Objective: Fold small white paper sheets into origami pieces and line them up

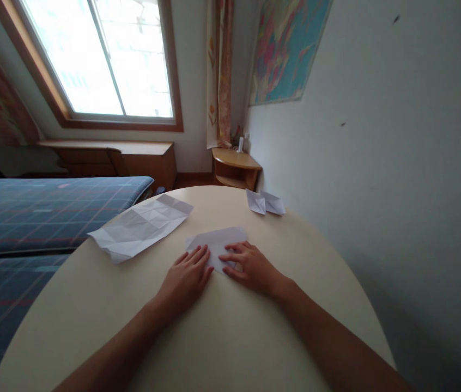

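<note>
Since the paper (219,237) looks flimsy, I'm steadying its edges, left hand (185,274) flat at eight o'clock, right hand (255,269) spread at four.

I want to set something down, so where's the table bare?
It's bare between your forearms, from your right hand to the table's right edge, and between the creased sheet and folded paper. Crowded: the middle sheet, under right and left hand.

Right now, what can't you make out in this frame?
All head view:
Parts of the paper: covered by the left hand and right hand.
Outside the window: washed out by glare.
Wall poster: detail blurred, top cut off by the frame.
Plaid mattress: cut off by the left edge.
</note>
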Available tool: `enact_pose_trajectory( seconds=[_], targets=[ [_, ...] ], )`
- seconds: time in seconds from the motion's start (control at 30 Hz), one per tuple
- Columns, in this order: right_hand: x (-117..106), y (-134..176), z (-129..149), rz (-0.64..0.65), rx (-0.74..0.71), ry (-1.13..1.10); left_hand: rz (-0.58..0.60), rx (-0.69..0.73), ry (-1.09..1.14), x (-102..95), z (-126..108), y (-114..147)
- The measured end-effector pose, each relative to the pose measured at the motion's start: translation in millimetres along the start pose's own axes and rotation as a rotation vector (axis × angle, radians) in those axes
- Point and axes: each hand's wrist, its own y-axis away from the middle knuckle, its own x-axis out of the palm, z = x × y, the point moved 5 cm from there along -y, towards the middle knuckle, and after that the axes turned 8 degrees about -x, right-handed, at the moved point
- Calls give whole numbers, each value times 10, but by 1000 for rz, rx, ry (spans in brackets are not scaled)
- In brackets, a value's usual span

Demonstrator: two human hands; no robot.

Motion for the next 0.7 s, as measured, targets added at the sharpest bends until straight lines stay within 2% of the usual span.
enact_pose_trajectory(
  seconds=[0.13,0.2,0.27,0.4,0.47,0.57,0.7],
  targets=[
    [-2,4,11,18,12,3,-51,-162,-69,-17,81,5],
    [-3,2,0,20,23,7,-73,-168,-96,-63,66,6],
    [-2,0,-19,24,40,15,-52,-73,-82,-93,-12,7],
    [-12,0,-61,14,79,33,16,267,70,-102,-234,51],
    [-21,4,-69,5,82,37,19,324,130,-97,-259,61],
    [-21,12,-69,22,69,43,-5,238,146,-95,-169,30],
    [-18,20,-68,37,57,47,-92,16,106,-156,41,-23]
  ],
)
